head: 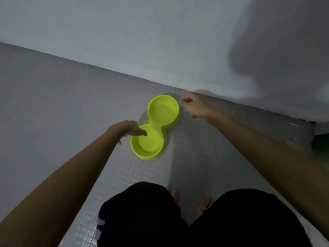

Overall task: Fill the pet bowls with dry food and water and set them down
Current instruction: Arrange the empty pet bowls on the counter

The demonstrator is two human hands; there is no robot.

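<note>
A lime-green double pet bowl (156,139) lies on the grey tiled floor, close to the wall. Its two round wells are joined at a narrow waist, one nearer me and one farther. The far well shows a faint sheen like water. The dim light hides what the near well holds. My left hand (130,130) reaches over the near well's left rim, its fingers fairly straight and touching the rim, thumb apart from the bowl. My right hand (194,106) hovers just right of the far well's rim, with loosely curled fingers that hold nothing.
A pale wall (160,41) meets the floor (62,104) right behind the bowl. My knees in dark shorts (146,211) and bare toes (204,205) are at the bottom. Something dark green (320,145) sits at the right edge, below a ledge.
</note>
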